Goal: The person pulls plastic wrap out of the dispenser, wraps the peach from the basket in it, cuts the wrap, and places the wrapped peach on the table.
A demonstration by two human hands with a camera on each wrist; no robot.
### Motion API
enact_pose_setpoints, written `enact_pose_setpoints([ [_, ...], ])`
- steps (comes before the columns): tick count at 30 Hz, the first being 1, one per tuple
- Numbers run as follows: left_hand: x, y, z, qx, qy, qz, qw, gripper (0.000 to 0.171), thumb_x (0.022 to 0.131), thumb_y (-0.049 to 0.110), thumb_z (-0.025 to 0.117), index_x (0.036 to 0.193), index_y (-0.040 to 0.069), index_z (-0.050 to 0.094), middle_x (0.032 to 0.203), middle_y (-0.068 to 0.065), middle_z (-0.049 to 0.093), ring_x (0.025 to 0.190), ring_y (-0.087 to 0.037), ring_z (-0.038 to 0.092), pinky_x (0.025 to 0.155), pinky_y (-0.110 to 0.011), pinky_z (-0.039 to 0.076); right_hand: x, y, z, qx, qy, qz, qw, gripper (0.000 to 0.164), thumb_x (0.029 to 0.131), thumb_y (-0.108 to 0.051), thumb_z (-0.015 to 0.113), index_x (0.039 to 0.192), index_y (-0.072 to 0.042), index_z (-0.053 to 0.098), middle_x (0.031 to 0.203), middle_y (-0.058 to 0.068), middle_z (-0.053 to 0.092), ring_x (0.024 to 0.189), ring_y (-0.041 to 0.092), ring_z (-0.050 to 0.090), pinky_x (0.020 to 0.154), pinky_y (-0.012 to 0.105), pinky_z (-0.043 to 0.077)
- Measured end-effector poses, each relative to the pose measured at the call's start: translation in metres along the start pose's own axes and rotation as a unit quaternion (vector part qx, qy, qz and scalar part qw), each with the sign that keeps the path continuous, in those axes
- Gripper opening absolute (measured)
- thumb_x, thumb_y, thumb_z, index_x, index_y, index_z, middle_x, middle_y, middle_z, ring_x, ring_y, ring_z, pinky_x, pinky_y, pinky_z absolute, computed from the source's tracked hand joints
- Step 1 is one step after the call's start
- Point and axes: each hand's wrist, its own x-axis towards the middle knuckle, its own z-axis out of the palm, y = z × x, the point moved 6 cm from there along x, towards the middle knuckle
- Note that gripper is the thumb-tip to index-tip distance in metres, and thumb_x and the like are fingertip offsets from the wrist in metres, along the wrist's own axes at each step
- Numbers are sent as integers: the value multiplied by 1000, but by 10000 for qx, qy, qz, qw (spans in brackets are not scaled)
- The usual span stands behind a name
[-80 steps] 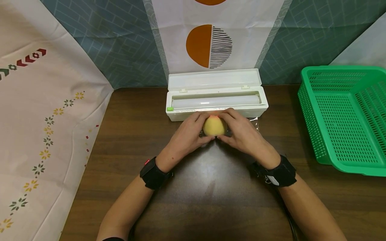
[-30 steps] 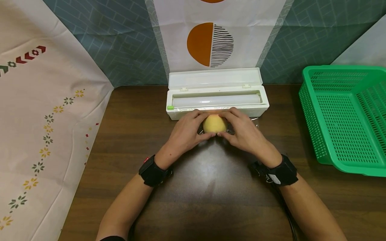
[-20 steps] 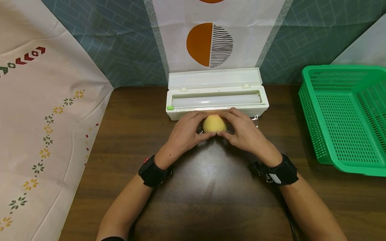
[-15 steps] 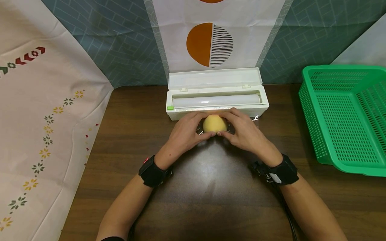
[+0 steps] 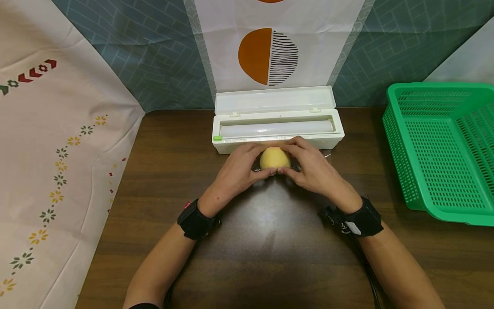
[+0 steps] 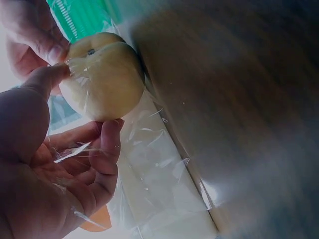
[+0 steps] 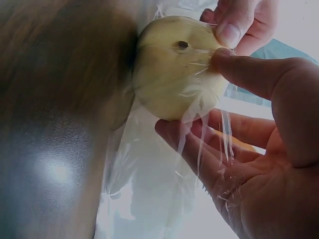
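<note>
A round pale yellow fruit (image 5: 275, 159) with a dark spot at its end sits between both hands, just in front of a white cling film dispenser (image 5: 275, 103). Clear cling film (image 7: 149, 184) lies over the fruit and hangs in creases around the fingers in both wrist views. My left hand (image 5: 239, 169) holds the fruit's left side, thumb on the near side and fingers on the far side. From the right, my right hand (image 5: 310, 167) grips it the same way. The two thumb tips nearly meet. The fruit's underside is hidden.
The dispenser's lid stands raised, showing a white film roll (image 5: 275, 128) inside and a small green tab (image 5: 218, 138) at its left. A green perforated basket (image 5: 405, 150) stands on the right of the brown table (image 5: 270, 266). Patterned cloths hang behind and at left.
Both hands keep their hold on the fruit, with thumbs slightly farther up than in the oldest frame. The film edge at the right of the dispenser shifts a little. Otherwise the scene stays the same.
</note>
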Motion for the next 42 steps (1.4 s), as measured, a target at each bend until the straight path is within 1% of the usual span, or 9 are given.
enact_pose_setpoints([
  [5,0,1,0,-91,-10,41,9999,62,87,50,67,132,10,59,126,-1,58,115,-17,52,94,-34,44,-1,-1,0,46,58,-113,9999,53,81,-27,79,122,-1,60,114,8,55,96,21,56,81,37,48],
  [8,0,0,0,-40,-68,1,10000,61,87,49,67,132,9,59,126,-3,58,116,-18,51,95,-35,44,-1,-1,-1,80,92,-148,9998,50,80,-26,80,119,-2,60,113,8,56,97,22,58,81,37,49],
  [12,0,0,0,-15,-147,-23,9999,59,88,47,66,132,8,59,125,-5,58,116,-18,51,94,-35,44,-1,-1,-1,74,116,-157,9998,49,81,-26,79,119,-2,61,113,9,57,96,22,58,80,38,49],
  [16,1,-1,0,-276,-117,-51,9995,59,87,45,69,132,8,56,115,-1,61,102,-16,55,83,-31,47,-1,0,-1,36,102,-105,9999,49,82,-26,78,121,-1,62,112,9,57,95,22,58,79,38,49],
  [19,1,-1,0,-465,-48,-51,9989,56,87,43,70,130,10,54,106,3,61,89,-14,55,73,-28,45,0,1,-1,50,97,-58,9999,49,82,-26,78,121,-1,62,112,9,57,95,22,58,79,38,50],
  [23,1,-1,0,-472,-13,-27,9989,49,87,42,69,125,12,57,101,5,59,85,-13,52,69,-27,44,0,2,-1,186,126,3,9997,47,82,-24,77,121,-1,63,111,9,57,95,22,58,80,37,50],
  [27,1,-2,0,-490,-53,-111,9987,47,87,43,69,123,13,59,98,4,59,83,-13,53,68,-27,44,0,2,-1,265,144,46,9995,46,83,-24,77,121,-1,63,110,8,57,95,21,59,80,36,50],
  [34,2,-3,1,-580,-128,-184,9981,47,88,43,68,123,13,61,105,4,61,88,-12,57,73,-27,47,0,3,-1,275,201,65,9994,45,84,-25,76,120,-1,64,106,7,58,93,20,60,79,35,52],
  [42,2,-3,1,-473,-100,-133,9987,46,91,45,64,122,11,61,95,4,59,83,-14,55,69,-28,45,0,2,0,185,106,113,9997,44,88,-27,72,122,0,64,111,9,59,96,23,59,80,37,51],
])
